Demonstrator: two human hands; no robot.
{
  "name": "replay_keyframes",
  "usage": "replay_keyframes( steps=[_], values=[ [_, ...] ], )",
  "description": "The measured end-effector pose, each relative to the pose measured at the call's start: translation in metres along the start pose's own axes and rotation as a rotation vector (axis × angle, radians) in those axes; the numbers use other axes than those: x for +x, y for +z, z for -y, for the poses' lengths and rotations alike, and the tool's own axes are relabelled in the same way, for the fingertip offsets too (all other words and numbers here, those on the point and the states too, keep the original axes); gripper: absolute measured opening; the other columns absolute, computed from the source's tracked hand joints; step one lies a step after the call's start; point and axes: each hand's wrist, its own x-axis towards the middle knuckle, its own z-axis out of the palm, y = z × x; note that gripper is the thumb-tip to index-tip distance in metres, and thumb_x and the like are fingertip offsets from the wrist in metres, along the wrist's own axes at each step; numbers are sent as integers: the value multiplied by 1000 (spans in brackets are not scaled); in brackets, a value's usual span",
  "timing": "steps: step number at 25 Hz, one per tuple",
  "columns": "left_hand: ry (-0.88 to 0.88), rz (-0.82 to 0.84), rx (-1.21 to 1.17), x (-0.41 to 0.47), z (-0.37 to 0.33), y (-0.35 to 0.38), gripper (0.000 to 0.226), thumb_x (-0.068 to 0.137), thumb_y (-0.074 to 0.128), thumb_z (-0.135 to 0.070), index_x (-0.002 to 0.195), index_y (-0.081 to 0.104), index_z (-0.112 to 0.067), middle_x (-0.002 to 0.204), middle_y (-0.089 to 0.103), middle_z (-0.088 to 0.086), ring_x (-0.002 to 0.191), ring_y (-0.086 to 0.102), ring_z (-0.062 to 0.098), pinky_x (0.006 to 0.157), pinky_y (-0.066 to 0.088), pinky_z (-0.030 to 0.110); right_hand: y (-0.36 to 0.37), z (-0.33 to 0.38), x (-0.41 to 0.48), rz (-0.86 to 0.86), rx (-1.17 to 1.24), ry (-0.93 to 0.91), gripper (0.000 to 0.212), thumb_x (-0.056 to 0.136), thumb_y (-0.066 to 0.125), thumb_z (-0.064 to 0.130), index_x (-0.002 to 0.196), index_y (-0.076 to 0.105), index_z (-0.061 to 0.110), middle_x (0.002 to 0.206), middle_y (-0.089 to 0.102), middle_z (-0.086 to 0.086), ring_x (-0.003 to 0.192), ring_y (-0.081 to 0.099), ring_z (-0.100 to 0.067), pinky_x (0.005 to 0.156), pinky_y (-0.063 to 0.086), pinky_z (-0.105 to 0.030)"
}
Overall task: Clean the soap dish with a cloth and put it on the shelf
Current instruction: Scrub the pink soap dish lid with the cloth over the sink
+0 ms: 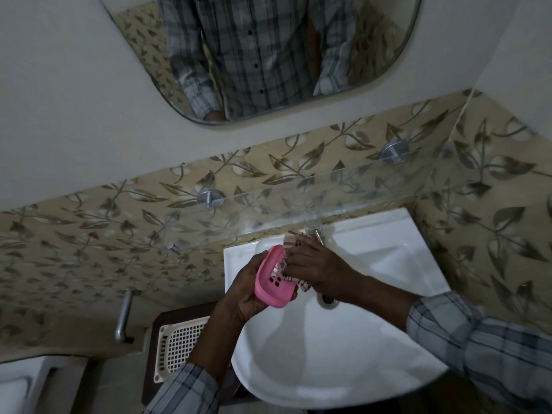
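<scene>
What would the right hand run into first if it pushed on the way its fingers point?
The right hand points at the pink soap dish, with the cloth it holds in between. It would likely press the cloth into the dish, which the left hand grips. Exact depth is unclear.

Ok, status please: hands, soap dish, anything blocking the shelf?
Left hand grips pink soap dish over sink. Right hand holds cloth against dish. Dish not yet on glass shelf; nothing seen blocking it.
</scene>
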Motion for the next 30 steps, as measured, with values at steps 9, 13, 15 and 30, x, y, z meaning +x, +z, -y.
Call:
replay_keyframes(
  steps=[9, 13, 15, 30],
  values=[
    [542, -364, 344, 18, 37, -7, 55, 101, 38, -55, 132, 62, -18, 124, 71, 14, 113, 69, 29, 78, 61, 34, 3, 50, 14, -6, 1259, 1338, 27, 84, 63, -8, 80, 74, 16, 87, 76, -14, 76, 74, -22, 82, 61, -43],
    [603, -478, 306, 4, 29, -20, 58, 101, 36, -53, 136, 54, -11, 114, 68, 19, 94, 69, 30, 74, 58, 40, -18, 17, 18, -106, 1380, 1536, 15, 88, 67, -3, 102, 72, 0, 96, 76, -23, 86, 74, -36, 83, 60, -51],
    [593, -485, 229, -4, 25, -25, 62, 101, 37, -52, 140, 50, -5, 113, 62, 23, 89, 64, 26, 76, 55, 39, -17, 12, 12, -116, 1309, 1607, 12, 90, 66, 1, 99, 72, 5, 93, 77, -22, 85, 72, -37, 85, 58, -55],
    [447, -256, 76, -12, 41, 11, 54, 100, 41, -50, 105, 73, -7, 94, 73, 18, 86, 73, 28, 72, 60, 39, -19, 31, -5, -114, 1386, 1813, 10, 80, 67, 9, 90, 70, 9, 72, 75, -11, 57, 71, -22, 48, 55, -28]
  ],
)
